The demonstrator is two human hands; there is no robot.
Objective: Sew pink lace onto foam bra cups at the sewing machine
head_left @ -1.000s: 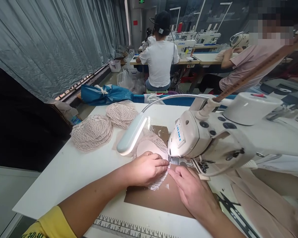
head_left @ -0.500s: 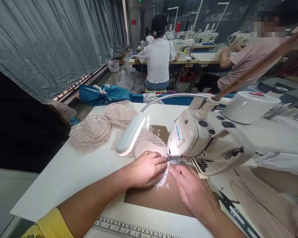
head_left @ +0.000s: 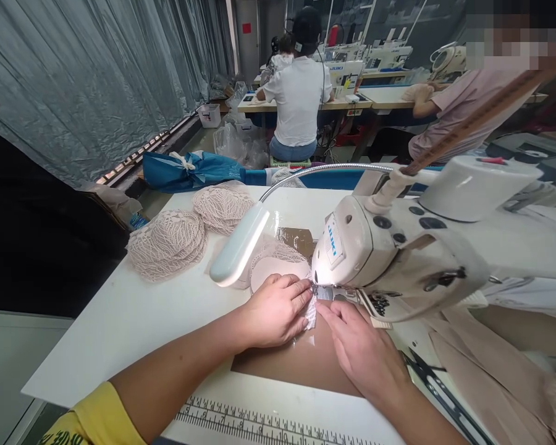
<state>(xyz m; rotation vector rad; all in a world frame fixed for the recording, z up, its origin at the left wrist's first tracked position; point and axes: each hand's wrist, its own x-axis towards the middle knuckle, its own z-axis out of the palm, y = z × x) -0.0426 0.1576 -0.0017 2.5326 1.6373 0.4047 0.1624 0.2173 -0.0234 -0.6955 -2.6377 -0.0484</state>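
Note:
Beneath the needle area of a white JUKI sewing machine (head_left: 352,247) lies a pale pink bra cup (head_left: 275,270) with lace around it. My left hand (head_left: 278,309) lies flat on its near side, fingers stretched toward the presser foot, which they partly hide. A white lace edge (head_left: 311,315) shows between my hands. My right hand (head_left: 361,340) is at that edge, index finger extended to it and the other fingers curled; its thumb is hidden. Both hands rest over a brown sheet (head_left: 301,368) on the white table (head_left: 167,315).
Two stacks of lace cups, one nearer (head_left: 167,244) and one farther (head_left: 223,207), sit at the left. A lamp (head_left: 238,247) reaches over the work. Black scissors-like tool (head_left: 438,389) and beige fabric (head_left: 486,371) lie right. A printed ruler (head_left: 259,426) runs along the front. Co-workers sit beyond.
The white lace edge has moved forward toward the needle, with less of it showing between my hands. My hands stay in nearly the same places. The view has tilted slightly downward.

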